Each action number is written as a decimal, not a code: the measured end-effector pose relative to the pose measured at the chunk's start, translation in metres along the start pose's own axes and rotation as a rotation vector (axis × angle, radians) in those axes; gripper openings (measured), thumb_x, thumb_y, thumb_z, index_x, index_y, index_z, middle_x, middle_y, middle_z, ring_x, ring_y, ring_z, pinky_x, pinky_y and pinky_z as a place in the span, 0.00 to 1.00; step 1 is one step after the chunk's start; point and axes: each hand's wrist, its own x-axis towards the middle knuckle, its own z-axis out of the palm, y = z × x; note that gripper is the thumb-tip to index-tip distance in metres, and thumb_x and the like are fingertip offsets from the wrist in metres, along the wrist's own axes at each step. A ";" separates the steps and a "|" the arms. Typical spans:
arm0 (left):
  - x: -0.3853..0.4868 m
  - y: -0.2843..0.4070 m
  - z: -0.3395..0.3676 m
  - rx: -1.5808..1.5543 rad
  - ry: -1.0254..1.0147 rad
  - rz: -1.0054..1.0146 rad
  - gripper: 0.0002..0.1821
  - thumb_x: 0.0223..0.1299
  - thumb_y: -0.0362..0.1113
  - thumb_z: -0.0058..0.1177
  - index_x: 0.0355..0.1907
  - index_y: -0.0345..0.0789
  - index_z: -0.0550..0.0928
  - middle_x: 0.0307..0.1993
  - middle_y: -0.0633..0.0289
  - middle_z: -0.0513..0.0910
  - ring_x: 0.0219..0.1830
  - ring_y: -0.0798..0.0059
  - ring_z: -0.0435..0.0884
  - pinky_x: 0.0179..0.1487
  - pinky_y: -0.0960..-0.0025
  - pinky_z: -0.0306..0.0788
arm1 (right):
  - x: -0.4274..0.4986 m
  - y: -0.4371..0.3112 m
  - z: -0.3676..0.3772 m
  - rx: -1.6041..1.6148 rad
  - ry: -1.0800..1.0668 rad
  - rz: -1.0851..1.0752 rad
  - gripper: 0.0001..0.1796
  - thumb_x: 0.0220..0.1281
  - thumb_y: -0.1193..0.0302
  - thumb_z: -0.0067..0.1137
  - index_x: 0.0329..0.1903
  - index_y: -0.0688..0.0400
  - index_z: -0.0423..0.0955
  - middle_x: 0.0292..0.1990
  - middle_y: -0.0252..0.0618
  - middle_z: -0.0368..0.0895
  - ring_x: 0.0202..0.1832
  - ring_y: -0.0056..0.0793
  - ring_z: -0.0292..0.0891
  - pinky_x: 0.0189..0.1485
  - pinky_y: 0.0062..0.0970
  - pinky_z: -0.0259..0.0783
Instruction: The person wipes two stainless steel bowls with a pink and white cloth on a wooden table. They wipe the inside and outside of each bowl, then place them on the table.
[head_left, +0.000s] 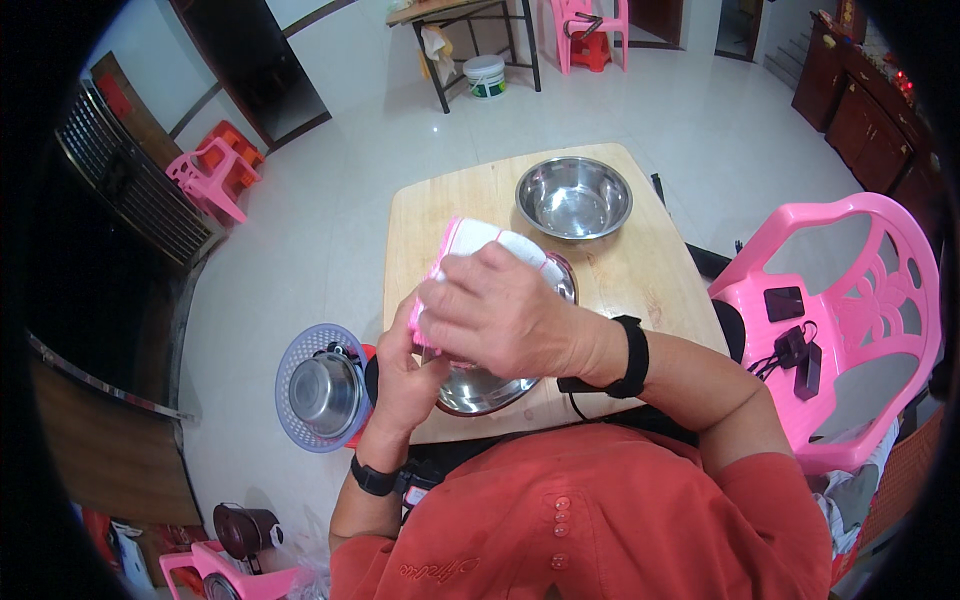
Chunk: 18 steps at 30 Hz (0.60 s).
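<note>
My right hand (495, 315) presses a white cloth with pink edging (476, 234), its fingers bent over the fabric. My left hand (405, 375) is just to the left, thumb and fingers closed around a metal piece (427, 354) of which only a thin edge shows. Cloth and hands hide the rest of that piece. Below both hands, a shiny stainless-steel vessel with a reddish-brown rim (487, 394) is on the wooden table (442, 199), largely covered. Beyond it on the same tabletop stands a wide stainless-steel basin (574, 199), apart from both hands.
Left of the table, a purple plastic basket (289, 390) holds a steel bowl (322, 394). At right, a pink plastic chair (810, 300) carries a phone (784, 304) and black devices with cables (799, 356). A white bucket (485, 75) stands under the far table.
</note>
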 end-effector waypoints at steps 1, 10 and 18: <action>-0.002 0.002 0.001 0.061 -0.007 0.033 0.45 0.44 0.17 0.49 0.74 0.33 0.70 0.52 0.56 0.83 0.55 0.71 0.81 0.62 0.71 0.72 | 0.000 -0.004 0.003 0.005 -0.016 -0.029 0.09 0.53 0.65 0.59 0.34 0.55 0.76 0.36 0.34 0.79 0.41 0.32 0.76 0.42 0.34 0.69; -0.007 0.008 -0.003 -0.073 0.093 -0.047 0.48 0.40 0.20 0.49 0.75 0.33 0.68 0.42 0.60 0.83 0.43 0.76 0.81 0.52 0.73 0.75 | -0.035 0.024 0.014 -0.194 -0.113 0.314 0.11 0.56 0.61 0.62 0.30 0.53 0.73 0.29 0.38 0.75 0.31 0.39 0.77 0.35 0.36 0.69; -0.013 0.008 0.003 -0.364 0.307 -0.199 0.49 0.35 0.19 0.47 0.73 0.23 0.66 0.41 0.57 0.85 0.42 0.74 0.83 0.49 0.75 0.76 | -0.072 0.033 0.021 -0.002 -0.111 0.948 0.22 0.62 0.50 0.70 0.38 0.56 0.77 0.27 0.45 0.82 0.29 0.47 0.82 0.30 0.40 0.73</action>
